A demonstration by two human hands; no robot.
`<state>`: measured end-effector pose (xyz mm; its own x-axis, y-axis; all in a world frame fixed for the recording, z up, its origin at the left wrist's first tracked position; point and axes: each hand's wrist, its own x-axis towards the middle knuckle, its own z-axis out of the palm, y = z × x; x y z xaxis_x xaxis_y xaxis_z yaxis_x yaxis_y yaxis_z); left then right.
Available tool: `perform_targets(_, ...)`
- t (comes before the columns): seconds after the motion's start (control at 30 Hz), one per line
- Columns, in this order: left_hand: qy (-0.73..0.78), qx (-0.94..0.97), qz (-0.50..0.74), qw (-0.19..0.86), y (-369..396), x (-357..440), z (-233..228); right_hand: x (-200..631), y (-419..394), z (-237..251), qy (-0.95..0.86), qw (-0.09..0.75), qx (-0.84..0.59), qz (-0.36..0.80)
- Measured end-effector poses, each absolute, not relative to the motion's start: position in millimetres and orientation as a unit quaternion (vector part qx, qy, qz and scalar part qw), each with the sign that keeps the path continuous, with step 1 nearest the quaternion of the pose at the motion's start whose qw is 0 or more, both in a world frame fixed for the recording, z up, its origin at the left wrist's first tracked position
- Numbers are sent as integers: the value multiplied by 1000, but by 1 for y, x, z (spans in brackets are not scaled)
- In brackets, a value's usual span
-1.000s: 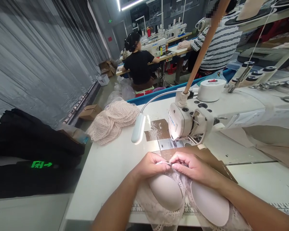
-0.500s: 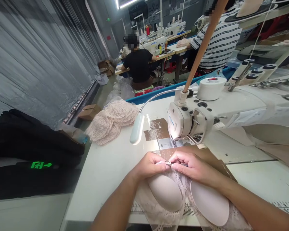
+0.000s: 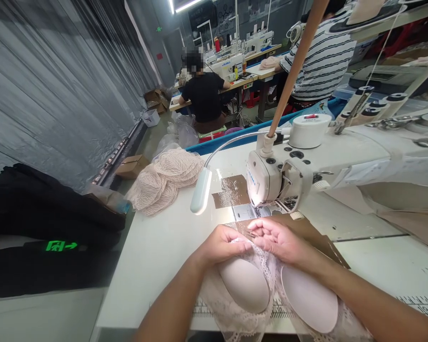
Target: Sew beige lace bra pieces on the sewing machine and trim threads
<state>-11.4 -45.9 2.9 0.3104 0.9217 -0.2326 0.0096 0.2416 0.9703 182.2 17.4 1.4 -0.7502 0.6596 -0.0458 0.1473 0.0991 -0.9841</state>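
A pale pink lace bra (image 3: 267, 261) with two smooth moulded cups lies at the table's front edge, its lower part hanging towards me. My left hand (image 3: 224, 244) pinches the lace at the upper edge, between thumb and forefinger. Close beside it, my right hand (image 3: 280, 242) is curled around small metal thread snips (image 3: 250, 233); their pointed tips show near my left fingertips, and the rest is hidden in the palm. Both hands are just in front of the sewing machine (image 3: 264, 180), apart from its needle area.
Stacked lace pieces (image 3: 164, 178) lie at the table's back left. A small lamp (image 3: 201, 190) on a bent neck hangs left of the machine head. A printed ruler (image 3: 207, 311) runs along the front edge. Two people sit at machines beyond; dark cloth (image 3: 50, 204) is at left.
My right fingers have drawn slightly back and loosened from the left fingertips, so the snips' tips now show apart from the lace. My left hand keeps its pinch.
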Motion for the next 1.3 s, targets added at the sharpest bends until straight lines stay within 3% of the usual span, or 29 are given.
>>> perform_targets(0.1,472,531,307,633,-47,-24,9,180,17,4,-758,152,-296,560)
perform_targets(0.23,489,536,218,653,-52,-51,19,185,20,9,-797,153,-346,471)
perform_targets(0.4,524,543,288,589,-57,-62,30,188,18,14,-815,54,-220,533)
perform_targets(0.57,528,547,322,565,-57,-48,35,179,14,13,-765,154,-278,559)
perform_targets(0.93,538,513,346,573,-53,-21,17,178,7,11,-791,195,-289,502)
perform_targets(1.3,494,408,363,677,-53,-17,17,187,18,5,-691,214,-281,631)
